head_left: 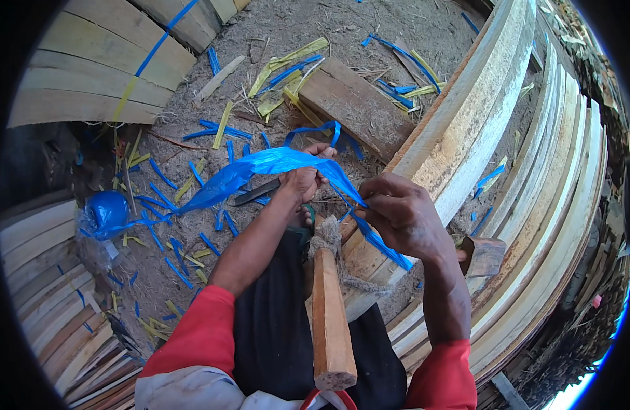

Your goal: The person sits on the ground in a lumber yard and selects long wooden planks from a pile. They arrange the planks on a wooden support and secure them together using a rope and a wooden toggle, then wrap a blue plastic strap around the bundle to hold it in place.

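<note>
A wide blue plastic strip [226, 181] runs from a blue roll [108, 212] on the ground at the left, over my left wrist, to my right hand. My left hand [309, 176] is closed round part of the strip, and a loop of it sticks up beyond the fingers. A dark flat blade [255, 193] lies beside that hand; whether the hand also holds it is hidden. My right hand [405, 212] pinches the strip between bent fingers, with a loose end hanging below. Between my legs a wooden pole [332, 314] leans toward me, frayed grey fibre [326, 236] at its far end.
Long sawn boards [486, 116] are stacked on the right, near a wooden block with a handle [484, 256]. A short thick plank [356, 109] lies ahead. Tied slat bundles [103, 61] stand at the left. Blue and yellow strip scraps litter the sandy ground [260, 34].
</note>
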`<action>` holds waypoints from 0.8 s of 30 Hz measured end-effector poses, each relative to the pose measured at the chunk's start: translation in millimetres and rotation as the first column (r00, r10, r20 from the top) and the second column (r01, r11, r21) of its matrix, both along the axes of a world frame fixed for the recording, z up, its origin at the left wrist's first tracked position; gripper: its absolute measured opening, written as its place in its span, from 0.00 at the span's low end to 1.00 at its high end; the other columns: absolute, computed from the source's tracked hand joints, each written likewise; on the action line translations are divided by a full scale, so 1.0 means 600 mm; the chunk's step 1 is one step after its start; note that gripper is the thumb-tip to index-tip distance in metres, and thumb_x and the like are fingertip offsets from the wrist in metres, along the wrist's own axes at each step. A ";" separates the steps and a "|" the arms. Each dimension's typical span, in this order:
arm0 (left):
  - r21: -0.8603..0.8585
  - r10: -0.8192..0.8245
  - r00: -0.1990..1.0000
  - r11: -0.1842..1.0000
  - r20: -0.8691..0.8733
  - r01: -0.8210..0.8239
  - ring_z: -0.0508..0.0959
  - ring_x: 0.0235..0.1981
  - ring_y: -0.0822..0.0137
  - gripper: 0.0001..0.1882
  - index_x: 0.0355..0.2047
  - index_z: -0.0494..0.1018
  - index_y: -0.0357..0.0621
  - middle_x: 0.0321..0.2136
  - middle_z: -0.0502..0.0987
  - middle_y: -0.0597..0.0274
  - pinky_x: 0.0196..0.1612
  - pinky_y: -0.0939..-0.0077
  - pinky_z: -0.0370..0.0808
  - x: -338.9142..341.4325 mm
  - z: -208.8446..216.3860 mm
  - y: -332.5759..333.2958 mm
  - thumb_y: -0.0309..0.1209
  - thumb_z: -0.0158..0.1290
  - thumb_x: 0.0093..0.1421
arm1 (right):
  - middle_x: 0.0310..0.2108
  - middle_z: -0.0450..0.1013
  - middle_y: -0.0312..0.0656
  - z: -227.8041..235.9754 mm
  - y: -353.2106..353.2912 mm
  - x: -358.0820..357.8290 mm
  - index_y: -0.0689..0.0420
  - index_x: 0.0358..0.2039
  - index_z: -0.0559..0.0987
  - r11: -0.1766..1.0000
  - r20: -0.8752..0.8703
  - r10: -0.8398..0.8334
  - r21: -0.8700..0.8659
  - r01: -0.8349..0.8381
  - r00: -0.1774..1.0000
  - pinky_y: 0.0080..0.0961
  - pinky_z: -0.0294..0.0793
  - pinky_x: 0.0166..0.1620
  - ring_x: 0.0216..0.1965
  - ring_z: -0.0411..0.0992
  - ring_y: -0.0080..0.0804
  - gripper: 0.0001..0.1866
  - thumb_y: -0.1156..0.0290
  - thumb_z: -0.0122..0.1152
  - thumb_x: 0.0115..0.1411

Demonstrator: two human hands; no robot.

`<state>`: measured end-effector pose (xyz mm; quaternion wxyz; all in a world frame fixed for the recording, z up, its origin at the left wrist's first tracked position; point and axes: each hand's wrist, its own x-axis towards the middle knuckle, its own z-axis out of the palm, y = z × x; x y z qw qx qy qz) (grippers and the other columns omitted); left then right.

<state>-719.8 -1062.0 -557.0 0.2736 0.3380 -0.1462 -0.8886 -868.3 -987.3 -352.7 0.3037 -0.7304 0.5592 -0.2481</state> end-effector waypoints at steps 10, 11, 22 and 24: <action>-0.579 -0.430 0.874 0.662 0.226 0.476 0.74 0.45 0.69 0.19 0.46 0.70 0.42 0.44 0.73 0.62 0.47 0.70 0.72 0.030 0.110 0.072 0.26 0.58 0.53 | 0.31 0.72 0.42 -0.058 -0.052 0.012 0.61 0.21 0.77 0.966 -0.047 0.257 -0.024 -0.258 0.965 0.31 0.74 0.34 0.32 0.73 0.38 0.06 0.74 0.63 0.41; -0.554 -0.518 0.811 0.605 0.272 0.572 0.74 0.45 0.69 0.21 0.47 0.69 0.43 0.46 0.72 0.61 0.48 0.70 0.73 0.036 0.120 0.065 0.26 0.59 0.52 | 0.31 0.72 0.42 -0.059 -0.054 0.012 0.62 0.20 0.77 0.972 -0.052 0.236 0.011 -0.236 0.970 0.32 0.73 0.32 0.31 0.73 0.38 0.06 0.73 0.63 0.42; -0.477 -0.380 0.917 0.789 0.117 0.388 0.73 0.22 0.77 0.07 0.33 0.77 0.34 0.20 0.75 0.65 0.26 0.83 0.70 0.025 0.154 0.082 0.26 0.51 0.60 | 0.23 0.74 0.55 0.116 0.026 -0.070 0.62 0.44 0.72 0.581 -0.253 0.272 0.812 0.051 0.929 0.42 0.73 0.32 0.29 0.75 0.48 0.23 0.62 0.64 0.52; -0.481 -0.344 0.927 0.794 0.150 0.372 0.73 0.22 0.77 0.07 0.32 0.77 0.34 0.20 0.75 0.65 0.26 0.83 0.70 0.022 0.156 0.089 0.25 0.51 0.60 | 0.20 0.74 0.50 0.129 0.040 -0.134 0.63 0.33 0.76 0.539 -0.620 0.289 0.735 0.411 0.730 0.35 0.72 0.29 0.23 0.76 0.40 0.16 0.63 0.65 0.51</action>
